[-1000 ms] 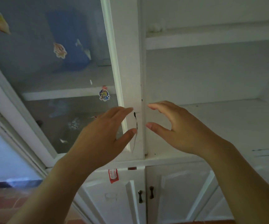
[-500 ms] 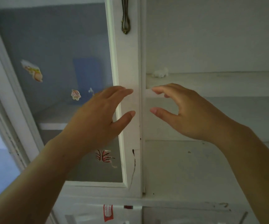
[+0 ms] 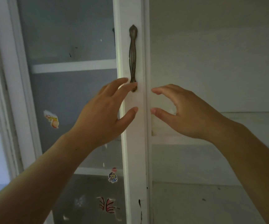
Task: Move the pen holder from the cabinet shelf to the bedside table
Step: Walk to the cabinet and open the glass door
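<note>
A white cabinet fills the view. My left hand [image 3: 104, 113] is raised in front of the glass door's frame, fingers apart, with the fingertips at the bottom end of the bronze door handle [image 3: 133, 57]. My right hand [image 3: 183, 110] hovers at the same height before the open right compartment, fingers curled apart and holding nothing. A small white object sits on the right shelf [image 3: 243, 120], mostly hidden behind my right hand. No pen holder shows in this view.
The glass door [image 3: 69, 94] on the left carries several cartoon stickers, and white shelves show behind it. A lower shelf [image 3: 203, 204] on the right side is bare with a few dark marks.
The view has tilted upward, bringing the door handle fully into sight. Both hands have risen along the cabinet; my left fingertips now reach the handle's lower end.
</note>
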Demonstrator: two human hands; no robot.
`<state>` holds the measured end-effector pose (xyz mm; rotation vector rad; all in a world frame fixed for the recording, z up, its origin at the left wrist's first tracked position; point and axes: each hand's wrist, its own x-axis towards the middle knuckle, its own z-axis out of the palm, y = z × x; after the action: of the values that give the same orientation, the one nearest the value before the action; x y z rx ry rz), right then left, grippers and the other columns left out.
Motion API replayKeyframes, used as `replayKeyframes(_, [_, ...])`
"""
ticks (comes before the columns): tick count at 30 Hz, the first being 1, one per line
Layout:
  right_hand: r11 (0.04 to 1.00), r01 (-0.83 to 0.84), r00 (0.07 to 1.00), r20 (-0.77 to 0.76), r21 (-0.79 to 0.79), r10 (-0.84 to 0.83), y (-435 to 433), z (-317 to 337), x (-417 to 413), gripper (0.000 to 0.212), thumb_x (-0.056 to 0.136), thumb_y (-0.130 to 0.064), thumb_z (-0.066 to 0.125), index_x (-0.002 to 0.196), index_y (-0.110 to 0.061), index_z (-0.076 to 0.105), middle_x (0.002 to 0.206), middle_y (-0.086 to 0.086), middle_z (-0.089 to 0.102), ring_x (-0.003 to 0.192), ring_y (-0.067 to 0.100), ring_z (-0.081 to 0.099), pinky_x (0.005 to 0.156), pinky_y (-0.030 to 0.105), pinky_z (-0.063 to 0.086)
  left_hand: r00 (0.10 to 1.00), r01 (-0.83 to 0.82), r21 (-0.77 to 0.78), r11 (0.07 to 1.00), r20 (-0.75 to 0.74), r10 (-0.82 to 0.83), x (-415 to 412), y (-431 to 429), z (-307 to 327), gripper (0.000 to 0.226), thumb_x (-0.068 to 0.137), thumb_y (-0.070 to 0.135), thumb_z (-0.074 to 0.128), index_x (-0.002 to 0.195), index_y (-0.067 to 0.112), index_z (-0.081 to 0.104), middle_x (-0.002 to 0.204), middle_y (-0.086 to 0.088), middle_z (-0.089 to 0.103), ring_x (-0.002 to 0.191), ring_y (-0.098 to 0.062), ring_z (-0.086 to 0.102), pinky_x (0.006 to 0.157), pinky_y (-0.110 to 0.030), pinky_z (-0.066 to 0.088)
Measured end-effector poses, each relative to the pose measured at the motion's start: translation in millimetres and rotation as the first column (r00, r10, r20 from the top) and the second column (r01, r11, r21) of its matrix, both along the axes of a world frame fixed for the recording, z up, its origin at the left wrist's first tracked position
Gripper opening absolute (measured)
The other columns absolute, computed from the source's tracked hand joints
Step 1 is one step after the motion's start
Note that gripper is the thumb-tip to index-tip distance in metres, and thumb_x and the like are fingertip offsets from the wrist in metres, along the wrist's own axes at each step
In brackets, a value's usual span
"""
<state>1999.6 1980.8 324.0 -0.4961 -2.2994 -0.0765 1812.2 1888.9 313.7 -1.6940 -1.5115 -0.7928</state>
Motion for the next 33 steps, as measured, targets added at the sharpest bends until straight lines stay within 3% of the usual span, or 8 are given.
replayKeyframes(8, [0.991, -0.074, 0.989, -0.121, 0.109, 0.087, 4.0, 36.3, -17.4, 0.056, 0.087, -0.052, 0.042, 0.137, -0.029, 0.03, 0.14, -0.013, 0.036, 0.123, 0.002, 0.035, 0.096, 0.019, 0.028, 0.999, 0.037, 0.142, 0.989, -0.023, -0.034, -13.1, 9.9, 49.9, 0.062, 0.084, 0.048, 0.041, 0.141, 0.03, 0.025, 0.148, 0.002, 0.029, 0.133, -0.016, 0.03, 0.1, -0.025, 0.025])
replayKeyframes(15, [0.984, -0.093, 0.964, -0.235, 0.149, 0.127, 15.8, 55.0, -30.4, 0.06, 0.087, -0.049, 0.045, 0.139, -0.029, 0.025, 0.143, -0.012, 0.03, 0.122, -0.002, 0.031, 0.095, 0.015, 0.025, 0.995, 0.096, 0.211, 0.973, -0.025, -0.093, -18.0, 26.5, 77.5, 0.062, 0.086, 0.052, 0.032, 0.141, 0.027, 0.025, 0.149, 0.002, 0.029, 0.134, -0.016, 0.032, 0.102, -0.032, 0.032])
replayKeyframes(21, [0.987, -0.076, 0.962, -0.252, 0.142, 0.111, 32.2, 61.1, -35.3, 0.061, 0.086, -0.052, 0.044, 0.139, -0.03, 0.024, 0.144, -0.013, 0.028, 0.125, -0.001, 0.03, 0.099, 0.02, 0.028, 0.993, 0.115, 0.237, 0.965, -0.052, -0.105, -22.6, 39.7, 87.0, 0.063, 0.086, 0.053, 0.031, 0.143, 0.026, 0.023, 0.152, 0.004, 0.022, 0.136, -0.014, 0.027, 0.103, -0.031, 0.032])
replayKeyframes(25, [0.985, -0.137, 0.943, -0.291, 0.101, 0.161, 43.7, 62.4, -41.8, 0.063, 0.087, -0.05, 0.044, 0.141, -0.028, 0.021, 0.149, -0.012, 0.021, 0.131, -0.001, 0.023, 0.108, 0.033, 0.031, 0.996, 0.083, 0.235, 0.968, -0.063, -0.07, -20.3, 42.9, 85.5, 0.066, 0.085, 0.056, 0.029, 0.144, 0.028, 0.018, 0.154, 0.005, 0.016, 0.139, -0.017, 0.021, 0.107, -0.038, 0.028])
replayKeyframes(29, [0.974, -0.215, 0.924, -0.309, 0.074, 0.227, 56.6, 62.1, -46.6, 0.064, 0.089, -0.048, 0.043, 0.144, -0.028, 0.016, 0.152, -0.013, 0.015, 0.135, -0.001, 0.017, 0.109, 0.038, 0.029, 0.997, 0.051, 0.214, 0.975, -0.068, -0.037, -19.6, 45.2, 81.9, 0.069, 0.084, 0.058, 0.024, 0.145, 0.031, 0.009, 0.156, 0.007, 0.008, 0.141, -0.013, 0.01, 0.109, -0.031, 0.012])
replayKeyframes(33, [0.951, -0.299, 0.911, -0.274, 0.079, 0.309, 63.4, 61.1, -52.8, 0.067, 0.089, -0.049, 0.042, 0.145, -0.029, 0.01, 0.153, -0.016, 0.007, 0.136, -0.006, 0.01, 0.111, 0.036, 0.027, 0.998, 0.006, 0.204, 0.979, -0.063, 0.007, -14.1, 44.2, 80.4, 0.073, 0.083, 0.06, 0.029, 0.145, 0.032, 0.004, 0.156, 0.009, 0.005, 0.14, -0.008, 0.008, 0.106, -0.027, 0.014])
